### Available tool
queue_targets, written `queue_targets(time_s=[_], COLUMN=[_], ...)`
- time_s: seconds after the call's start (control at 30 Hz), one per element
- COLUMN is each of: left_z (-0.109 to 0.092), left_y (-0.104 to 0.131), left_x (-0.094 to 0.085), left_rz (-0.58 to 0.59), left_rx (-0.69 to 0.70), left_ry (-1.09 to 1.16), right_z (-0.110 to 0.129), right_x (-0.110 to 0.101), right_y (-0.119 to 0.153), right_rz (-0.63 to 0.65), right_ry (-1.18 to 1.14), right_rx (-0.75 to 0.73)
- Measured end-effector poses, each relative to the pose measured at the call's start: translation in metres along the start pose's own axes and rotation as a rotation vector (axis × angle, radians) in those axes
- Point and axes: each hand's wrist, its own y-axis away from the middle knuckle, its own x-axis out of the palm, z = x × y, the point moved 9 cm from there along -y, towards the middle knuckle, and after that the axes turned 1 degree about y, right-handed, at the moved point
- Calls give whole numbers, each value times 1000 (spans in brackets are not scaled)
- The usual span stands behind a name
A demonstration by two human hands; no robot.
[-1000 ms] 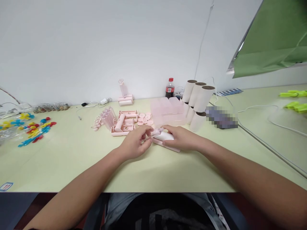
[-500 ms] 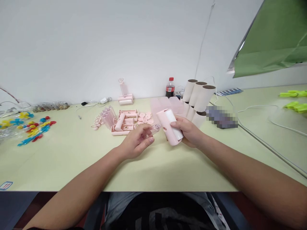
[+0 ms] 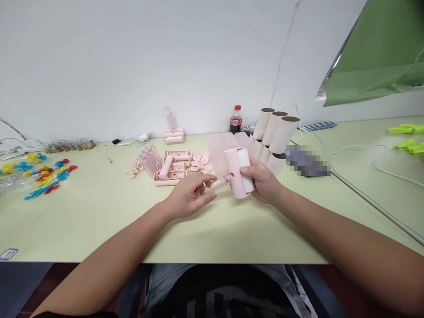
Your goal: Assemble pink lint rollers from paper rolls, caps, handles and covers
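Note:
My right hand [image 3: 263, 179] grips a pink lint roller head [image 3: 236, 174] with a white adhesive roll [image 3: 247, 170] in it. Between the fingers and thumb of my left hand [image 3: 190, 194] is a clear pinkish handle [image 3: 215, 184]. The handle's tip is at the round hole in the head's side; whether it has entered I cannot tell. Behind my left hand lie several pink roller housings [image 3: 170, 176], a bundle of clear handles [image 3: 150, 161] and pink discs [image 3: 201, 163]. A lint roller [image 3: 174, 136] with its handle upright stands by the wall.
Large white rolls [image 3: 276, 132] are stacked at the back right, beside translucent pink covers [image 3: 220, 148] and a cola bottle [image 3: 236, 120]. A blurred dark object [image 3: 308, 161] and white cables [image 3: 367, 192] lie to the right. Colourful plastic pieces [image 3: 49, 176] lie at far left.
My left hand has brought the handle's tip rightward to the hole, and more of the handle shows. The roller head has turned more upright and shifted slightly right in my right hand.

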Motion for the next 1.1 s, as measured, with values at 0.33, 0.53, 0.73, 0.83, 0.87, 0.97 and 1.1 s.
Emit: queue_targets(time_s=[0.33,0.53,0.73,0.83,0.87,0.97,1.1], left_z=[-4,-7,-7,-6,-6,-5,0], left_y=[0,0,0,0,0,0,1], left_x=[-2,-3,-1,-2,-2,-1,-2], left_rz=[-11,-7,-1,-9,-9,0,-17], left_rx=[47,77,64,55,54,48,8], left_ry=[-45,-23,-14,-22,-24,-20,-39], right_z=[0,1,2,2,2,2,2], right_x=[-3,-3,-3,-2,-2,-2,-3], right_y=[0,0,1,1,1,1,2], right_rz=[-12,-9,-22,-20,-19,-22,-38], right_ry=[119,102,123,90,75,40,20], right_rx=[-25,-44,-44,-39,-41,-45,-39])
